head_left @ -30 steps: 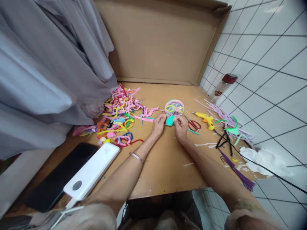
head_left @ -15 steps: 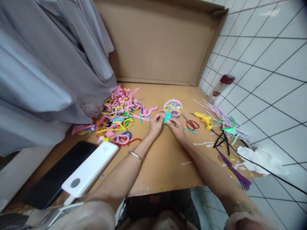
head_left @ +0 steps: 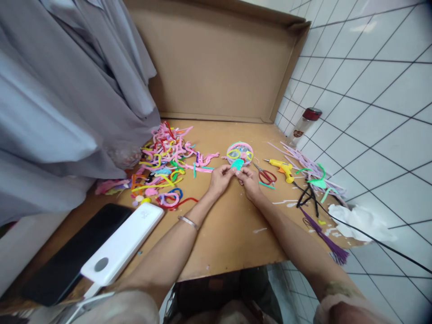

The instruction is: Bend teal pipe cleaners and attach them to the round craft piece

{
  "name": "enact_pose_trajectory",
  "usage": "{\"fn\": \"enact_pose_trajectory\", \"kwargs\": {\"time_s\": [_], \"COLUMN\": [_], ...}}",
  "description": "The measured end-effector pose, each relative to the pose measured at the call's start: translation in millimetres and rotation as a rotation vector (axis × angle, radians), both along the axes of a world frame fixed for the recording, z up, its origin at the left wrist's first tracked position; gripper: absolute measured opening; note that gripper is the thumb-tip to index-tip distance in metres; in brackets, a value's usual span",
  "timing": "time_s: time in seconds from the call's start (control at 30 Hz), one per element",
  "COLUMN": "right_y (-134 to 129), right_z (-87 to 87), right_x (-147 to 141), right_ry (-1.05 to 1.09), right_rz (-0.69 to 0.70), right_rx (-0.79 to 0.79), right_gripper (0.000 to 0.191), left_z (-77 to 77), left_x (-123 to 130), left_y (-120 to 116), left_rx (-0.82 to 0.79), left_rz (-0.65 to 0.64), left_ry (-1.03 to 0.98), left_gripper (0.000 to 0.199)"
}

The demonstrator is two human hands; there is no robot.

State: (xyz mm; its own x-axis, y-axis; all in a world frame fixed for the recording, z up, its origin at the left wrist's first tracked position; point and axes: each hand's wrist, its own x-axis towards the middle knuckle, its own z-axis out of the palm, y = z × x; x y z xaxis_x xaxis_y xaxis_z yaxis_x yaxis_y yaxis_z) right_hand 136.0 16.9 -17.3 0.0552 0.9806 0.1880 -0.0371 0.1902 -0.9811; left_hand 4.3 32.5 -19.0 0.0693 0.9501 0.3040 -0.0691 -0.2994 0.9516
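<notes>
Teal piece (head_left: 237, 164) is pinched by the fingers (head_left: 230, 170) of the left hand (head_left: 220, 180) and right hand (head_left: 250, 182) over the counter (head_left: 229, 234), its far end hiding part of a round container (head_left: 240, 153). Open counter runs from the hands to the near edge; red-handled scissors (head_left: 266, 176) lie just beside the right hand. Fingertip contact beneath the piece is hard to make out.

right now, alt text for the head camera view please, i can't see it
Two bare hands hold a small flat teal piece above a brown tabletop, between a heap of colourful fuzzy stems and red-handled scissors.
</notes>
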Motion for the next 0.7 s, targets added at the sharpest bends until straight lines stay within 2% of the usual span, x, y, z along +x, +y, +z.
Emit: {"fn": "enact_pose_trajectory", "kwargs": {"time_s": [0.1, 0.23, 0.4, 0.53, 0.7], "right_y": [-1, -1, 2, 5, 6], "right_z": [1.0, 1.0, 5.7, 10.3, 11.7], "right_x": [-1, 0, 5, 11, 11], "right_ry": [-0.018, -0.072, -0.002, 0.046, 0.051], "right_rz": [0.012, 0.019, -0.083, -0.146, -0.159], "right_rx": [-0.017, -0.007, 0.059, 0.057, 0.032], "right_gripper": [0.043, 0.042, 0.041, 0.042, 0.038], "left_z": [0.1, -1.5, -2.8, -2.4, 0.2], "left_x": [-1, -4, -5, -5, -5], "left_y": [1, 3, 4, 2, 1], "left_rx": [0.001, 0.0, -0.057, -0.049, -0.018], "left_rz": [0.046, 0.017, -0.005, -0.068, -0.106], "left_ry": [0.064, 0.032, 0.011, 0.033, 0.061], "left_gripper": [0.031, 0.038, 0.046, 0.042, 0.04]}}
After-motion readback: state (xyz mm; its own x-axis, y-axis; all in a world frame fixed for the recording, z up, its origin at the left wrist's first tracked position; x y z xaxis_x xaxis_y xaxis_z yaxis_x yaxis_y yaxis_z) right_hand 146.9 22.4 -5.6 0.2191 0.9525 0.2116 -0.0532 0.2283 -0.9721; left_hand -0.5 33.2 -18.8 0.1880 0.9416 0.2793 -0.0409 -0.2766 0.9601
